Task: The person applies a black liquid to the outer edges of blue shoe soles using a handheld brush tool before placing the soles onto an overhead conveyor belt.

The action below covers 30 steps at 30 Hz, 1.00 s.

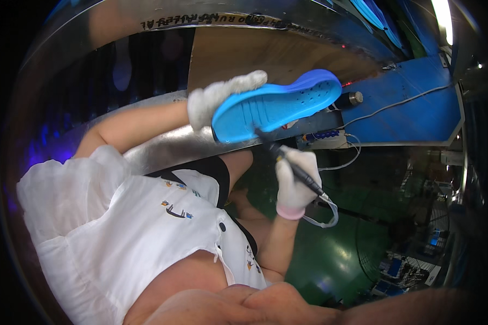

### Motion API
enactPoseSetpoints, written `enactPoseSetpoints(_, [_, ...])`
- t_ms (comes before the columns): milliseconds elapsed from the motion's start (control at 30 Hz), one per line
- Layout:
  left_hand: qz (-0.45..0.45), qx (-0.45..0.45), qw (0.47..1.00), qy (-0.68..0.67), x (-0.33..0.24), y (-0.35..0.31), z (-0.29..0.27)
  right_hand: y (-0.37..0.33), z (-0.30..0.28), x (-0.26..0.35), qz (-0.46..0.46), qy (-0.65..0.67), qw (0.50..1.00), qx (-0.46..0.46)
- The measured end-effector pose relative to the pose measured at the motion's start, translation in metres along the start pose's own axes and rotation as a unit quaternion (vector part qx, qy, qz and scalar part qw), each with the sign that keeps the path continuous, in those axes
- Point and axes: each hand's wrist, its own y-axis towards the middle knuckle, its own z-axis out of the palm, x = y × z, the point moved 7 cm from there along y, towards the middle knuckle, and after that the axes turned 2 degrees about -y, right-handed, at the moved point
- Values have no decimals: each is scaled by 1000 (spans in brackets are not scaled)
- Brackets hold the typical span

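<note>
A bright blue shoe sole (287, 105) is held up over the metal table edge, its hollow inner face turned toward me. My left hand (217, 97), in a white glove, grips its upper left rim, with the thumb side hidden behind the sole. In my right hand (294, 189), also gloved in white, is a black pen-shaped tool (270, 145) with a clear tube trailing from its back end. The tool's dark, blurred tip is at the sole's lower rim; whether it touches cannot be made out.
Behind the sole lies a brown board (228, 54). To its right are a dark cylinder with a metal cap (355, 98), a small control box (328, 141) and a blue panel (401, 103) crossed by a white cable (401, 102). Dark rollers (152, 70) run off leftward. A fan (371, 249) stands lower right.
</note>
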Motion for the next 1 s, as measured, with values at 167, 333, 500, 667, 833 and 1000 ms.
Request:
enactPoseSetpoints(167, [-52,-97,945,-308,-3,-26,69,11,15,2,-140,-265,937,-181])
enactPoseSetpoints(333, [-8,-72,961,-266,-18,-41,68,4,9,-28,31,-36,988,-147])
enactPoseSetpoints(500, [121,-53,976,-173,-118,-50,52,-32,-33,2,-59,113,943,-308])
enactPoseSetpoints(667, [299,-307,879,209,-294,-3,31,-31,-20,-23,55,187,942,-273])
enactPoseSetpoints(833, [478,-226,743,409,-317,91,42,-43,-15,-36,81,215,929,-290])
enactPoseSetpoints(1000, [252,-159,431,852,-262,141,65,-46,-12,-49,133,197,934,-268])
